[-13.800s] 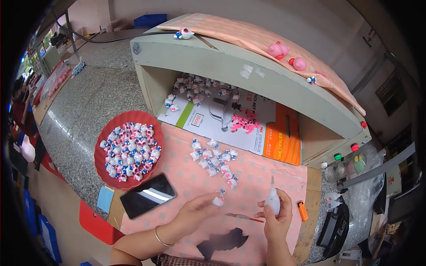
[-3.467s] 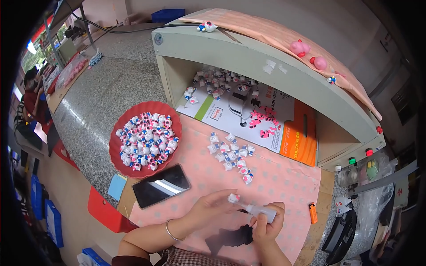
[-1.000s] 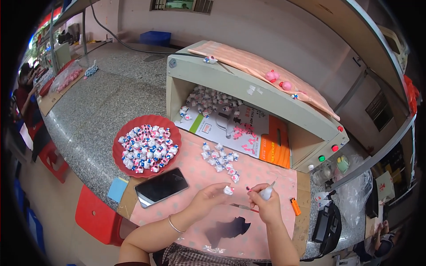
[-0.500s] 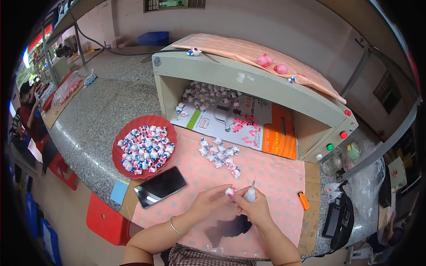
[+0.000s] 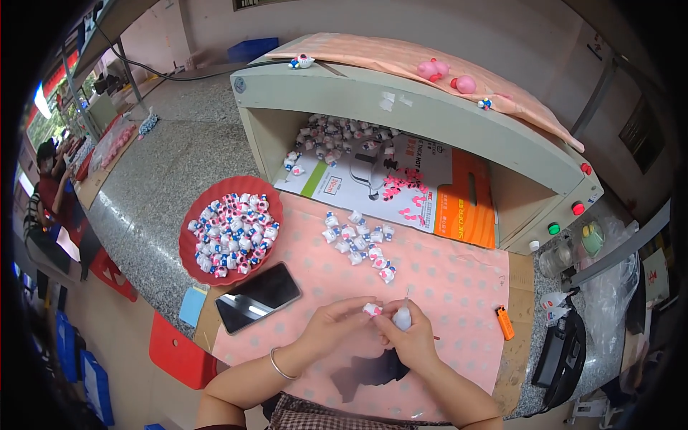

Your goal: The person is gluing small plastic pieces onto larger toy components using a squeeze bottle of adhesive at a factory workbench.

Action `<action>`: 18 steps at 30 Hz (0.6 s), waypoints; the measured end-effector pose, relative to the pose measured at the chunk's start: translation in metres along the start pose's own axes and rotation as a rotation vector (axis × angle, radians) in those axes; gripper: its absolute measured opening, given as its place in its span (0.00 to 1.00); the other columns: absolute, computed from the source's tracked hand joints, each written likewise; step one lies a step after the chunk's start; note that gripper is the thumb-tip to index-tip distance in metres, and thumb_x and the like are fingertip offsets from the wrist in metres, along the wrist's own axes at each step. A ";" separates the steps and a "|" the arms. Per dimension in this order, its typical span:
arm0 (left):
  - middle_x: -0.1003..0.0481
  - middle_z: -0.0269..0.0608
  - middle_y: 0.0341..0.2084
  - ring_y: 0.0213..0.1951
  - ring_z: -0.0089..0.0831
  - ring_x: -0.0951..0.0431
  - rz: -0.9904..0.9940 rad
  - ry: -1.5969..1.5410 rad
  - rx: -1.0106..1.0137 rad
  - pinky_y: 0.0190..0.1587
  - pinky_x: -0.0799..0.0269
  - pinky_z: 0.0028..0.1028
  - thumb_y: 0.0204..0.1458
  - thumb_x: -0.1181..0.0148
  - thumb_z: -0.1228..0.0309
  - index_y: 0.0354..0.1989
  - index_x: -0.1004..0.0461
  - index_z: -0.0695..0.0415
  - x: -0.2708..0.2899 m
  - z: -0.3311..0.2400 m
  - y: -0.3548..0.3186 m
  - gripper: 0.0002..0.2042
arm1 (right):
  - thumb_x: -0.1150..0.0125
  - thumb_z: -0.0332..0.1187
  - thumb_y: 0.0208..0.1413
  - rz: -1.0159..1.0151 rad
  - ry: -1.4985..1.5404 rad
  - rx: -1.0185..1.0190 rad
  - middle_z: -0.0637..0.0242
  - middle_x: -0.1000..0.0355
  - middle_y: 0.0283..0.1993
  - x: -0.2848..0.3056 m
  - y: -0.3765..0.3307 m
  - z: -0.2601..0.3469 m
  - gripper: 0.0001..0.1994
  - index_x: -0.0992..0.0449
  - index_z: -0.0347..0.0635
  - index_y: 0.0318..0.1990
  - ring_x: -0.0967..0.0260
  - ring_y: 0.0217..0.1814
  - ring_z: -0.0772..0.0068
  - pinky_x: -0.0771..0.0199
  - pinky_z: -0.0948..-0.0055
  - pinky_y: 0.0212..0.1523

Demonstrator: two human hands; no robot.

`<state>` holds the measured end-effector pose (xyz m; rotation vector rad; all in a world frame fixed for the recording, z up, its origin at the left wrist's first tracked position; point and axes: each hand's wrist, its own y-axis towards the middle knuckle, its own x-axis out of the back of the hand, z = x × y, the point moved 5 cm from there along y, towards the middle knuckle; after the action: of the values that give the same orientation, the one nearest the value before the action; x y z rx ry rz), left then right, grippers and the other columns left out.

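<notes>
Between the fingertips of my left hand (image 5: 331,327) is a small white and pink figurine (image 5: 372,309). My right hand (image 5: 412,342) grips a small whitish squeeze bottle (image 5: 403,319), whose thin needle tip points up and away from me. Its thumb and fingertips come up against the figurine's right side. A thin reddish-brown stick end (image 5: 436,337) pokes out beside the right hand; the rest of it is hidden. Beyond both hands, several loose white, blue and pink figurines (image 5: 356,240) lie on the pink dotted sheet (image 5: 459,287).
A red scalloped bowl (image 5: 188,251) heaped with figurines stands left, behind a black phone (image 5: 258,297). An open-fronted cream box (image 5: 401,97) with buttons spans the back, holding more figurines and pink pieces. An orange lighter (image 5: 505,323) and black bag (image 5: 559,358) are at right.
The whole view has shifted a little. My right hand's bottle has turned so its needle is more upright, and the reddish-brown stick end now shows. The figurine has tilted slightly between my fingers.
</notes>
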<state>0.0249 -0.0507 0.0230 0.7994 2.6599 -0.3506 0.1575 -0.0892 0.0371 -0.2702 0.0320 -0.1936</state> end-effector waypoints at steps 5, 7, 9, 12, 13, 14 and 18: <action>0.30 0.40 0.41 0.44 0.26 0.31 -0.050 -0.122 0.072 0.48 0.34 0.27 0.51 0.51 0.78 0.48 0.34 0.61 0.003 0.006 0.021 0.14 | 0.41 0.26 0.45 0.037 -0.074 0.100 0.71 0.35 0.25 0.009 0.022 -0.006 0.11 0.33 0.37 0.37 0.39 0.19 0.85 0.37 0.85 0.15; 0.30 0.40 0.41 0.45 0.27 0.31 -0.028 -0.058 0.057 0.48 0.34 0.28 0.51 0.52 0.78 0.47 0.34 0.62 0.000 0.006 0.029 0.14 | 0.41 0.26 0.45 0.033 -0.067 0.085 0.71 0.35 0.25 0.015 0.030 -0.009 0.11 0.33 0.38 0.37 0.39 0.19 0.85 0.37 0.85 0.15; 0.30 0.40 0.42 0.45 0.28 0.31 -0.023 -0.055 0.074 0.49 0.35 0.29 0.51 0.52 0.77 0.47 0.34 0.62 -0.001 0.014 0.037 0.14 | 0.41 0.26 0.45 0.013 -0.081 0.065 0.71 0.35 0.25 0.020 0.036 -0.013 0.10 0.33 0.38 0.37 0.39 0.19 0.86 0.37 0.86 0.16; 0.30 0.41 0.42 0.45 0.29 0.31 -0.011 -0.074 0.093 0.50 0.35 0.30 0.51 0.51 0.76 0.47 0.34 0.62 0.003 0.023 0.048 0.14 | 0.41 0.34 0.45 0.011 -0.180 0.005 0.66 0.31 0.32 0.027 0.045 -0.023 0.12 0.29 0.41 0.37 0.35 0.32 0.77 0.34 0.77 0.33; 0.30 0.42 0.42 0.45 0.30 0.31 0.008 -0.094 0.097 0.50 0.36 0.31 0.51 0.51 0.76 0.47 0.34 0.63 0.004 0.025 0.051 0.14 | 0.41 0.34 0.45 0.014 -0.180 0.002 0.66 0.31 0.32 0.027 0.049 -0.025 0.12 0.29 0.41 0.37 0.35 0.32 0.77 0.34 0.77 0.33; 0.30 0.42 0.42 0.45 0.30 0.31 0.008 -0.096 0.100 0.50 0.36 0.31 0.51 0.51 0.76 0.47 0.34 0.63 0.004 0.025 0.053 0.14 | 0.40 0.34 0.44 0.008 -0.217 -0.010 0.65 0.31 0.32 0.028 0.052 -0.027 0.12 0.29 0.40 0.36 0.34 0.32 0.76 0.34 0.76 0.33; 0.30 0.42 0.42 0.45 0.30 0.31 0.045 -0.210 0.130 0.51 0.36 0.32 0.51 0.51 0.75 0.47 0.34 0.63 0.005 0.022 0.057 0.14 | 0.40 0.34 0.44 0.008 -0.200 0.015 0.65 0.31 0.32 0.024 0.056 -0.025 0.12 0.29 0.41 0.36 0.34 0.32 0.76 0.34 0.76 0.33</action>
<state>0.0590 -0.0087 -0.0065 0.8114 2.4403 -0.5677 0.1900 -0.0478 -0.0019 -0.2729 -0.1666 -0.1576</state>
